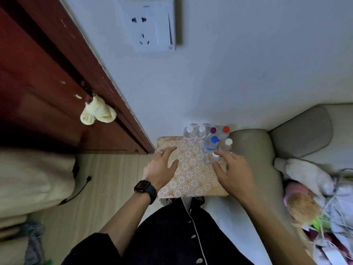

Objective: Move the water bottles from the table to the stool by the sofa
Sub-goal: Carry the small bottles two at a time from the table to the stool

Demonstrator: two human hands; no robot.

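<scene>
A stool [191,175] with an orange-and-white floral cover stands against the wall, beside the sofa [254,150]. Several clear water bottles stand upright in its far right corner: two with white caps [189,133], one purple-capped [213,130], one red-capped [225,131], one blue-capped [211,144] and another white-capped one [227,144]. My right hand [233,173] holds a further white-capped bottle [211,158] just in front of that group, index finger over its cap and thumb beside its body. My left hand [162,167] hovers over the stool's left side, fingers spread and holding nothing.
A red-brown door [47,83] with a yellow cloth [97,111] on its handle is at the left. A wall socket [150,25] sits above the stool. Clothes and clutter [315,197] lie on the sofa seat. Beige bedding [34,178] and a black cable [80,188] are at the left.
</scene>
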